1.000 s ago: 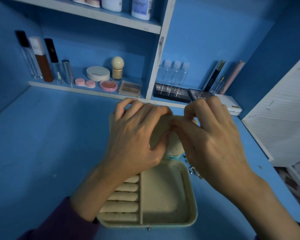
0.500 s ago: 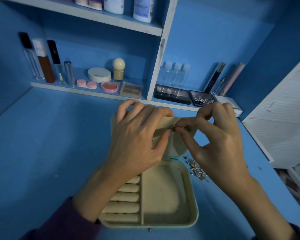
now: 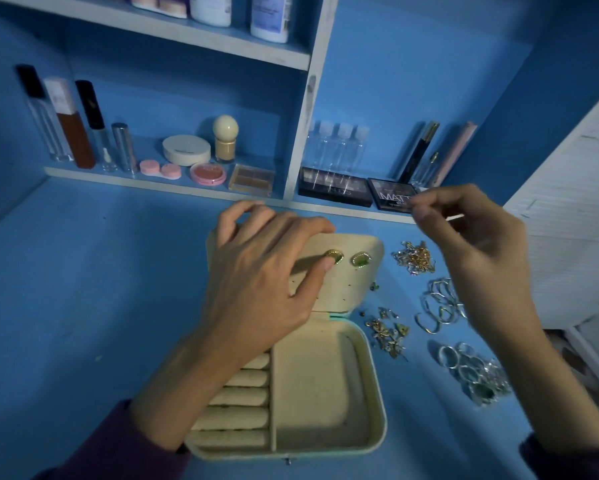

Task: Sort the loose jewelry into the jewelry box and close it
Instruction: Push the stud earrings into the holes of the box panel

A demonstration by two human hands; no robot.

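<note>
A blue tabletop runs back to a shelf of cosmetics. A cream jewelry box lies open near the front edge. Its padded rolls are on the left and a bare compartment is on the right. The lid stands tilted back behind them.

The left hand grips the lid, with its fingers curled over the top edge. Its thumb presses on one green, gold-rimmed earring on the lid's inner face. A second earring sits just beside it, untouched.

The right hand hovers above the tabletop to the right of the box. Its fingers are curled, and thumb and forefinger are pinched together. Whether anything tiny sits between them I cannot tell.

The loose jewelry lies on the tabletop to the right of the box, in separate heaps:
- silver rings nearest
- silver hoops behind them
- tangled chains farthest back
- small gold pieces just beside the box's hinge corner
</note>
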